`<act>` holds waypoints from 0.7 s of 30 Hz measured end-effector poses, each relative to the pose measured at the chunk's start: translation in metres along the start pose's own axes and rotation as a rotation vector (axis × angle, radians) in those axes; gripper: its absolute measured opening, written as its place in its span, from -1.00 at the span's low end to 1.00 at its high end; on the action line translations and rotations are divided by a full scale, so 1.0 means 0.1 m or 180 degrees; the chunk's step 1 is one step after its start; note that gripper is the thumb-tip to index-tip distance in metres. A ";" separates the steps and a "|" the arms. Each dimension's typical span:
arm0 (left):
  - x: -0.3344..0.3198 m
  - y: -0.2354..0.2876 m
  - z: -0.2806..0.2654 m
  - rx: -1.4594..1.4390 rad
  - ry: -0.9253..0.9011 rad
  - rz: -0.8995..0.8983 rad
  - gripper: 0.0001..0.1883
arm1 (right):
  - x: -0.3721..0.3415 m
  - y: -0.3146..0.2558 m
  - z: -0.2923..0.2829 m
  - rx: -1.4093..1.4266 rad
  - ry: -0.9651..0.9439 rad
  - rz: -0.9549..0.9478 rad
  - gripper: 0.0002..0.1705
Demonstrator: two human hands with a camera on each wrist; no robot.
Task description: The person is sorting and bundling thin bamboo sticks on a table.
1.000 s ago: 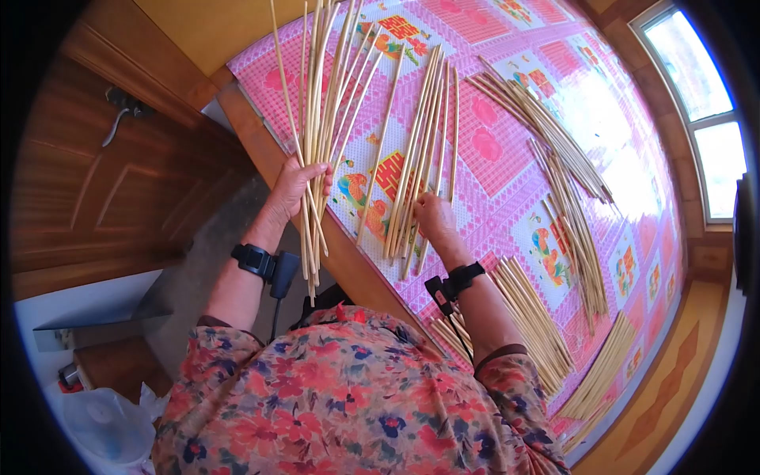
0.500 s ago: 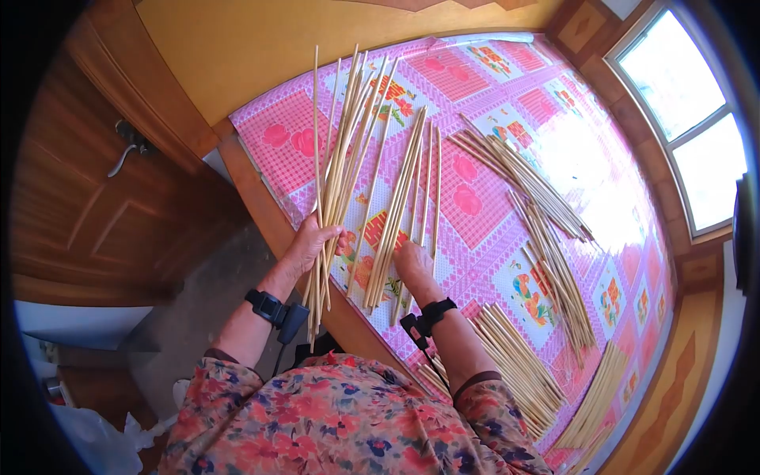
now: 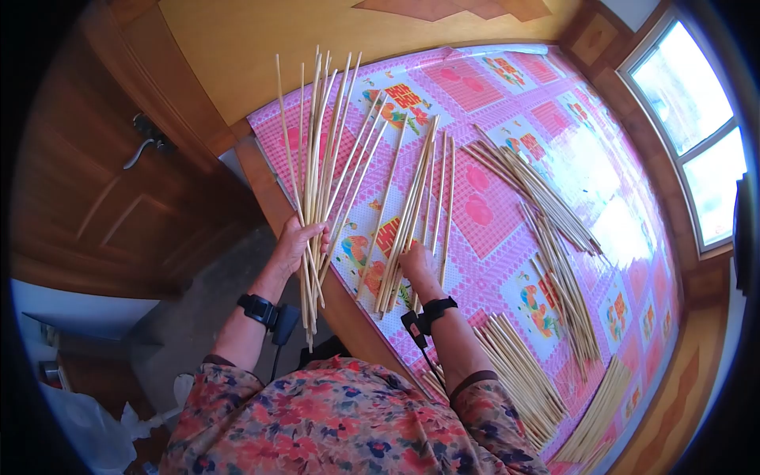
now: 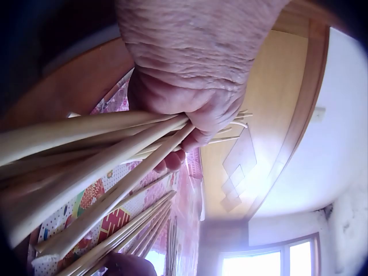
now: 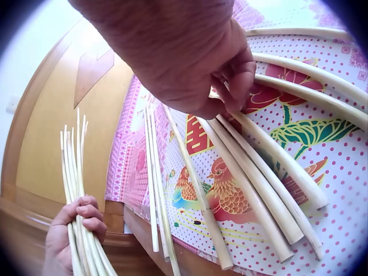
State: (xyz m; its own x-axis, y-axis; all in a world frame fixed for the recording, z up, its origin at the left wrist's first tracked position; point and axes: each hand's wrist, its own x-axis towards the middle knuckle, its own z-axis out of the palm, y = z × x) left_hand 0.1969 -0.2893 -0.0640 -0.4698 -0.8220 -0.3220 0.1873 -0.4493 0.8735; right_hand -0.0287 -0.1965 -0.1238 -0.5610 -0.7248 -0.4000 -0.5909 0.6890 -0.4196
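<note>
My left hand point(image 3: 294, 241) grips a fanned bundle of pale thin sticks point(image 3: 313, 186) over the table's left edge; in the left wrist view, the hand point(image 4: 187, 63) has its fingers round them. My right hand point(image 3: 417, 265) is at a small group of sticks point(image 3: 410, 214) lying on the patterned tablecloth. In the right wrist view, the fingers of the right hand point(image 5: 190, 63) are curled, thumb and fingertips pinching at a stick point(image 5: 282, 155), with more sticks beside it. A single stick point(image 3: 382, 207) lies between the held bundle and that group.
Several more piles of sticks lie on the pink tablecloth point(image 3: 479, 214): one at the far right point(image 3: 546, 190), one below it point(image 3: 566, 289), one by my right forearm point(image 3: 518, 380) and one near the right edge point(image 3: 594, 412). A wooden door point(image 3: 119, 214) stands at the left.
The head view has shifted. The sticks in my left hand have tilted and spread apart at their upper ends. My right hand stays at the same small group.
</note>
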 end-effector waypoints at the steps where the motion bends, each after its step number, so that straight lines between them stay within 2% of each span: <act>1: 0.00 0.02 -0.03 -0.0019 -0.0027 -0.0010 -0.92 | 0.02 0.00 -0.04 0.0000 -0.0019 -0.0039 -0.70; 3: -0.01 0.03 -0.08 -0.0097 0.0066 0.0036 -0.91 | 0.03 0.02 -0.13 0.0882 -0.0857 0.0218 -0.64; 5: 0.01 0.01 -0.14 -0.0034 0.0093 0.0153 -0.89 | 0.13 0.14 -0.01 0.1178 -0.0889 0.0245 -0.61; 7: 0.01 0.02 -0.19 -0.0001 0.0160 0.0107 -0.89 | 0.09 0.25 0.06 0.2159 -0.0436 -0.0201 -0.65; 8: 0.01 0.02 -0.20 -0.0018 0.0237 0.0123 -0.89 | 0.07 0.31 0.08 0.2149 -0.0438 -0.0200 -0.65; 10: 0.01 0.02 -0.22 -0.0018 0.0299 0.0213 -0.92 | -0.03 0.31 -0.02 0.2699 -0.0618 -0.0554 -0.74; 17: 0.04 -0.02 -0.31 0.0123 0.0402 0.0185 -0.91 | -0.17 0.27 -0.20 0.2942 -0.0622 -0.0375 -0.86; 21: -0.01 0.01 -0.34 0.0304 0.0520 0.0194 -0.86 | -0.10 0.15 -0.16 0.2493 -0.0626 -0.0398 -0.83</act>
State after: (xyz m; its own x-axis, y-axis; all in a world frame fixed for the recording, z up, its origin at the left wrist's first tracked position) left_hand 0.2273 -0.3007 -0.0753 -0.3124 -0.8960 -0.3156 0.1247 -0.3680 0.9214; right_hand -0.0410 -0.1784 -0.1133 -0.3627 -0.8331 -0.4175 -0.0251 0.4566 -0.8893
